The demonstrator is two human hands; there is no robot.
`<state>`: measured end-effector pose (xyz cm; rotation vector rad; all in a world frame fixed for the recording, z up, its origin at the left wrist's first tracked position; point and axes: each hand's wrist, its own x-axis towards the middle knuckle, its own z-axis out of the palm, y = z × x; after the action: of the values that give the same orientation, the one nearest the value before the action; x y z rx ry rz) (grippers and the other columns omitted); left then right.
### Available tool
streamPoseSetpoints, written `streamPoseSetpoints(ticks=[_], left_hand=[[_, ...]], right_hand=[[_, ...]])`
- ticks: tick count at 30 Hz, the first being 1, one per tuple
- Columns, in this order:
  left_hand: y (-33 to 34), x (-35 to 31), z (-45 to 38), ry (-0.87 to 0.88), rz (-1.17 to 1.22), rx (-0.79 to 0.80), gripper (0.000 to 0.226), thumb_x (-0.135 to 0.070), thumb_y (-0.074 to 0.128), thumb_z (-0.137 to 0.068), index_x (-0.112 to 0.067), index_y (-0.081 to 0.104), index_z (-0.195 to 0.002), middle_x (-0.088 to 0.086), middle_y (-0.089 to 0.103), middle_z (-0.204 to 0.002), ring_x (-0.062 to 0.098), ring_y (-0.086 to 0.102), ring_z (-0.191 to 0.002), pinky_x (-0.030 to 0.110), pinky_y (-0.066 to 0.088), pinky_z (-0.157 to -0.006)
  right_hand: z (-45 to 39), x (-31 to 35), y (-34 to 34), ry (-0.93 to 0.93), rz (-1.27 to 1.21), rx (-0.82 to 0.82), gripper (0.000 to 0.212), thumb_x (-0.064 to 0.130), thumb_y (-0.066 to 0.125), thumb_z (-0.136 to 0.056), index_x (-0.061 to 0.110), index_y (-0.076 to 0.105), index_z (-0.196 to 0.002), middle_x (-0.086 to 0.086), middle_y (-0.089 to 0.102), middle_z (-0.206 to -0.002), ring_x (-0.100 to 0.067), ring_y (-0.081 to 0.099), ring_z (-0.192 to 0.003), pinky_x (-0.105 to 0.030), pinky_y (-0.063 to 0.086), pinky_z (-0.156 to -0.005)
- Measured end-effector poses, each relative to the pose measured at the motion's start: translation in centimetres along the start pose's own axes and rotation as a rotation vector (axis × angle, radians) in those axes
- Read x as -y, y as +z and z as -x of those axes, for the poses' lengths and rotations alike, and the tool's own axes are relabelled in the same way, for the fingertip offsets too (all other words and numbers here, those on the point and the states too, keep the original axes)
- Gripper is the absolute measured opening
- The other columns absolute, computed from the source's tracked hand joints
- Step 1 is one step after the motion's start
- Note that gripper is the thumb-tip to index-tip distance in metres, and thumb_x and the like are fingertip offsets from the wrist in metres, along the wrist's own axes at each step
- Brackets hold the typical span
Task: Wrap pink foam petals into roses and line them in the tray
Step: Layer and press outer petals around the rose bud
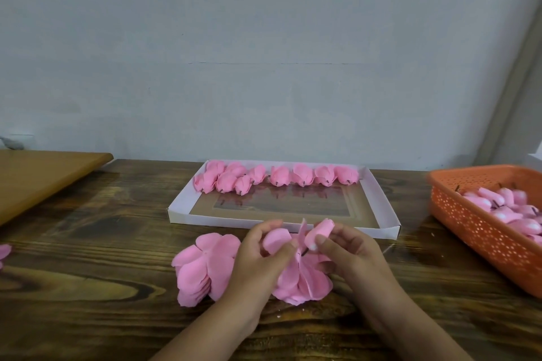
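Observation:
My left hand [258, 252] grips a pink foam petal piece [275, 239] just above the table. My right hand [349, 249] pinches a pink bud [319, 231] on a short dark stem against that petal piece. Under and beside my hands lie stacks of flat pink petals [202, 267]. Behind them stands a shallow white tray [384, 214]. Several finished pink roses [278, 176] lie in rows along the tray's far side.
An orange perforated basket [481, 231] with several pink buds stands at the right. A light wooden board [38, 176] lies at the far left. A stray pink petal [4, 252] shows at the left edge. A pale wall rises behind the dark wooden table [102, 243].

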<state>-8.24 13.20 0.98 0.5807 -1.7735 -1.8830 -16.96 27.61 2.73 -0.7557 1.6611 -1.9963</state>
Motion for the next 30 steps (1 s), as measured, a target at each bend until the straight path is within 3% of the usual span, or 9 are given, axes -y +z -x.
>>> streamPoseSetpoints(ticks=[3,8,16,21,27,30], left_hand=[[-0.1,0.1,-0.1,-0.049,0.023,-0.029,0.035,-0.016,0.08,-0.084,-0.035,0.069,-0.111,-0.008,0.072,-0.113,0.015,0.068,-0.111,0.043,0.058,-0.095],[-0.4,0.1,-0.2,-0.048,0.036,-0.086,0.033,-0.015,0.079,-0.084,-0.03,0.068,-0.111,-0.007,0.073,-0.112,0.017,0.067,-0.111,0.046,0.057,-0.097],[-0.1,0.0,0.0,-0.108,0.095,-0.024,0.029,-0.018,0.083,-0.082,-0.024,0.071,-0.108,-0.003,0.077,-0.1,0.023,0.075,-0.098,0.052,0.062,-0.082],[-0.1,-0.2,0.2,-0.099,0.079,-0.009,0.021,-0.013,0.078,-0.086,-0.018,0.071,-0.105,0.005,0.077,-0.099,0.026,0.075,-0.096,0.053,0.062,-0.083],[-0.1,-0.4,0.4,-0.104,0.065,0.008,0.013,-0.012,0.073,-0.088,-0.013,0.071,-0.101,0.011,0.077,-0.097,0.032,0.074,-0.097,0.059,0.059,-0.086],[-0.1,-0.5,0.4,-0.114,0.07,0.019,0.016,-0.011,0.071,-0.088,-0.015,0.072,-0.104,0.011,0.077,-0.101,0.033,0.073,-0.1,0.061,0.057,-0.088]], right_hand=[[0.2,0.2,0.3,-0.01,-0.021,0.029,0.02,0.028,0.069,-0.082,0.021,0.077,-0.1,-0.009,0.076,-0.101,-0.027,0.074,-0.093,-0.031,0.059,-0.072],[0.4,0.2,0.4,-0.031,-0.035,0.027,0.017,0.029,0.071,-0.085,0.022,0.076,-0.1,-0.009,0.076,-0.1,-0.026,0.074,-0.089,-0.028,0.056,-0.067],[0.4,0.1,0.8,-0.122,0.042,0.053,0.019,0.025,0.068,-0.086,0.026,0.077,-0.102,-0.005,0.077,-0.102,-0.02,0.073,-0.096,-0.025,0.057,-0.073],[0.3,-0.3,0.8,-0.182,0.084,0.063,0.022,0.01,0.065,-0.09,0.025,0.077,-0.102,-0.005,0.077,-0.103,-0.019,0.073,-0.098,-0.023,0.057,-0.075],[0.3,-0.6,0.8,-0.216,0.221,0.019,0.026,0.012,0.069,-0.089,0.035,0.077,-0.097,0.006,0.075,-0.105,-0.013,0.07,-0.102,-0.028,0.057,-0.08],[0.1,-0.8,0.8,-0.171,0.197,-0.048,0.026,0.013,0.072,-0.086,0.037,0.078,-0.093,0.012,0.067,-0.121,-0.012,0.061,-0.118,-0.038,0.055,-0.095]])
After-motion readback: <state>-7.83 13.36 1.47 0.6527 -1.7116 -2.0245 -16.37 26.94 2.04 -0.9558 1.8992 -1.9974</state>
